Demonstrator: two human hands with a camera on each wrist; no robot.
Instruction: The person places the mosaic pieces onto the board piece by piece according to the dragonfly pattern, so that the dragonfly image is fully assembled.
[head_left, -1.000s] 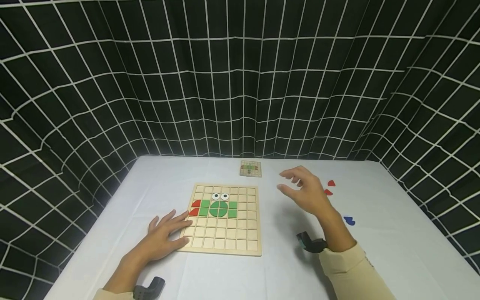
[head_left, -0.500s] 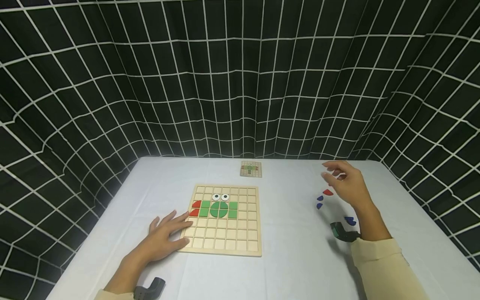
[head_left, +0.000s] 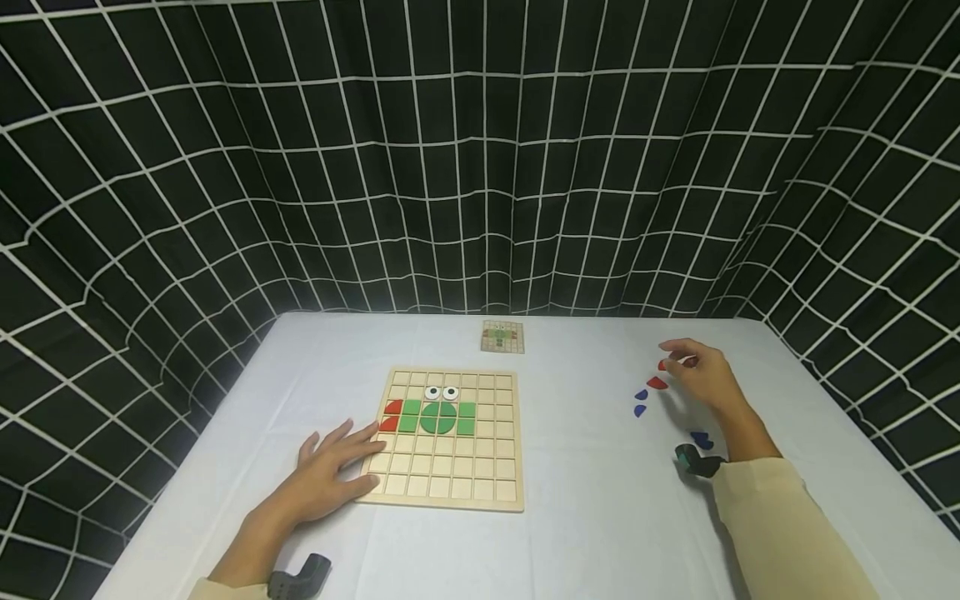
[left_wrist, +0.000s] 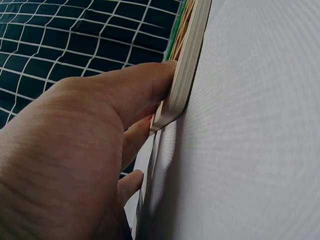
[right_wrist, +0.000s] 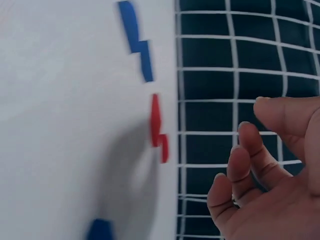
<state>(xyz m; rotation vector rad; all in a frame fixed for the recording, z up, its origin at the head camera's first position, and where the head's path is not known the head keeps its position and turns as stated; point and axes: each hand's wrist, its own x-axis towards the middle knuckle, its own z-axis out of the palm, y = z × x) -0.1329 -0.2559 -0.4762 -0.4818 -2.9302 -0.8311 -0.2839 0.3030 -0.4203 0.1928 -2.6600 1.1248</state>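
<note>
My left hand [head_left: 327,475] rests with spread fingers on the left edge of a wooden grid board [head_left: 491,471]. The left wrist view shows its thumb against the board's side [left_wrist: 187,70]. On the board sit green tiles [head_left: 409,415], two red rounded tiles [head_left: 390,424] and two eye discs [head_left: 432,392]. My right hand [head_left: 705,379] hovers at the table's right, fingertips beside one red piece [head_left: 662,365]; a second red piece [head_left: 657,383] lies just in front. In the right wrist view, thumb and bent fingers [right_wrist: 260,155] stand apart, with nothing between them.
Two small blue pieces [head_left: 640,411] lie left of the right hand. More blue pieces [head_left: 701,439] lie nearer, beside the wrist camera [head_left: 693,461]. A small pattern card [head_left: 517,343] lies behind the board. Black gridded cloth [head_left: 480,208] surrounds the white table [head_left: 577,500].
My right hand has moved right from beside the board, then lowered towards the red pieces. Two blue pieces it had covered now show. My left hand has stayed on the board.
</note>
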